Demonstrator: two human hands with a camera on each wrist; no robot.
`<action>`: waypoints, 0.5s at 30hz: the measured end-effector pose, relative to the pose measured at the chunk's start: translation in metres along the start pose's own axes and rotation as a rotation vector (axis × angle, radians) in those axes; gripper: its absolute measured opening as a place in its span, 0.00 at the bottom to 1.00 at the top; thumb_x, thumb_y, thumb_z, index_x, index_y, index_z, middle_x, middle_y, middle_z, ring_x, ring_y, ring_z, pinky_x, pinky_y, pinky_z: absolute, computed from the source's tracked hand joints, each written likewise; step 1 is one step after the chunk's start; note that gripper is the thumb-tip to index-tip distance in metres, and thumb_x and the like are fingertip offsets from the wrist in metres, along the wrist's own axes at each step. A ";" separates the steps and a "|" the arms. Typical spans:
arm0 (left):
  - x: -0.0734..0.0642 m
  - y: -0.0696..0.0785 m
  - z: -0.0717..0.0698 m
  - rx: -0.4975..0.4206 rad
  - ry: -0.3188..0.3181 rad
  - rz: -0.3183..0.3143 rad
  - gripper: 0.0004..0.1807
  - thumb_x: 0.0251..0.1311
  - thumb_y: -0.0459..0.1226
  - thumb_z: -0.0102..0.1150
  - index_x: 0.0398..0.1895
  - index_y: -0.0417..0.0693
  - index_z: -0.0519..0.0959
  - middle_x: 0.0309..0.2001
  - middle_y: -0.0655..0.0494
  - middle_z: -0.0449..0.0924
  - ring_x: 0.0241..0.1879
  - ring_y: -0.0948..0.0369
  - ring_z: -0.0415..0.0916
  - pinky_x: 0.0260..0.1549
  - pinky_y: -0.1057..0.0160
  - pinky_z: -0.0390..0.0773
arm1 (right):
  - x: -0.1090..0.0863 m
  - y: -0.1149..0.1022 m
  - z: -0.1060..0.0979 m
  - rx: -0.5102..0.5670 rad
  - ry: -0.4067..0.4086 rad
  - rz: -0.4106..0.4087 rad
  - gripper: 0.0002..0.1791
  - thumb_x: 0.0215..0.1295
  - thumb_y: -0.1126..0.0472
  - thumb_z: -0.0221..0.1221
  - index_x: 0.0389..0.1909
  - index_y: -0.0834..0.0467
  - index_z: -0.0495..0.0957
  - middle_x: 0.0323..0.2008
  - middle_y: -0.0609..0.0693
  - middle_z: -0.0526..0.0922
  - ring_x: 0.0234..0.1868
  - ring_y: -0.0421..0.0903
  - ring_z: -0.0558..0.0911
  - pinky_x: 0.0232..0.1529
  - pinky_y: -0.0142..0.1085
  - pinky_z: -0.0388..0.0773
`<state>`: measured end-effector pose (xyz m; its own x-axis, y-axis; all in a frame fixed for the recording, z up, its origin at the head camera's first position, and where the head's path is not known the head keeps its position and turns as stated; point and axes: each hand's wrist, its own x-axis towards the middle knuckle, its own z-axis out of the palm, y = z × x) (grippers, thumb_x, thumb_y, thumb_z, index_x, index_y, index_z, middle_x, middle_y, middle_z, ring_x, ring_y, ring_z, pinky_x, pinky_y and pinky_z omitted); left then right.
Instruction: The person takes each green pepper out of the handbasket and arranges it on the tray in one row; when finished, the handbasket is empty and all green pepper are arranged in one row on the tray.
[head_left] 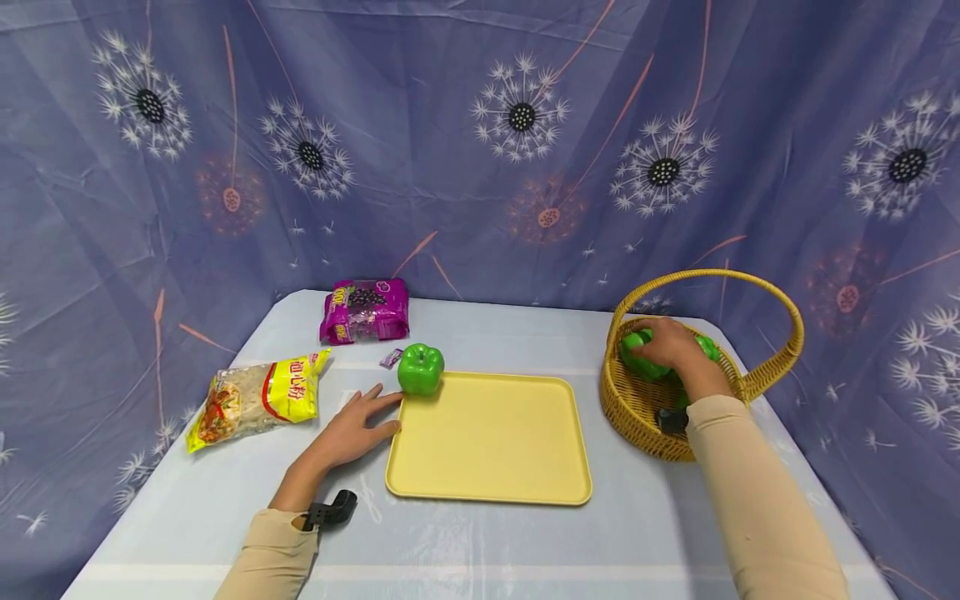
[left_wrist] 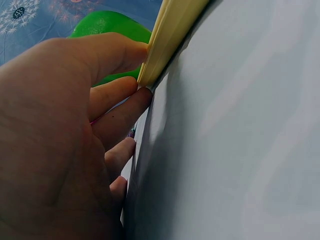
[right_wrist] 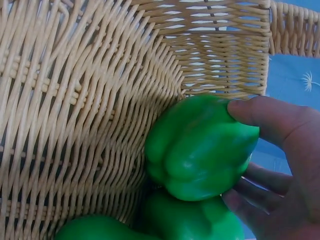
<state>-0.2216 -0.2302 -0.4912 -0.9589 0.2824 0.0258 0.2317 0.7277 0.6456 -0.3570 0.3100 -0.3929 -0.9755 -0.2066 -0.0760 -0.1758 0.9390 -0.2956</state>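
Note:
In the head view my left hand [head_left: 351,429] rests at the left edge of a yellow tray [head_left: 491,442]. Its fingers are fairly straight, and the left wrist view has thumb and fingertips touching the tray's side. A green bell pepper [head_left: 421,370] sits at the tray's far left corner, just beyond those fingers. Over on the right, my right hand [head_left: 678,348] reaches inside a wicker basket [head_left: 621,412]. There it grips a green bell pepper [right_wrist: 200,150], thumb on one side and fingers on the other. More green peppers [right_wrist: 185,215] lie beneath that one, partly hidden.
Left of the tray lies a yellow noodle bag [head_left: 258,397]. Behind it is a purple snack pack [head_left: 366,311], with a small purple wrapper [head_left: 391,358] near the pepper. The basket's tall handle [head_left: 795,333] arches over the right hand. A dandelion-patterned curtain [head_left: 420,167] hangs behind the table.

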 end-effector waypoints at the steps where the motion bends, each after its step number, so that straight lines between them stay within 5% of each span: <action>1: 0.000 0.000 0.000 -0.002 -0.001 0.001 0.31 0.64 0.52 0.57 0.69 0.56 0.68 0.72 0.38 0.52 0.69 0.31 0.41 0.63 0.31 0.44 | 0.000 0.001 0.000 0.004 0.009 0.002 0.28 0.62 0.56 0.62 0.62 0.60 0.72 0.63 0.68 0.65 0.61 0.71 0.63 0.53 0.65 0.68; 15: 0.003 -0.001 0.001 0.003 0.005 -0.005 0.31 0.64 0.51 0.57 0.69 0.57 0.68 0.72 0.39 0.53 0.69 0.32 0.42 0.64 0.32 0.43 | -0.013 0.014 -0.005 0.147 0.159 -0.027 0.32 0.62 0.50 0.64 0.60 0.65 0.67 0.58 0.71 0.67 0.56 0.70 0.67 0.49 0.62 0.69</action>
<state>-0.2244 -0.2298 -0.4928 -0.9610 0.2751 0.0265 0.2271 0.7312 0.6432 -0.3476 0.3268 -0.3913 -0.9812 -0.1745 0.0819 -0.1928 0.8811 -0.4319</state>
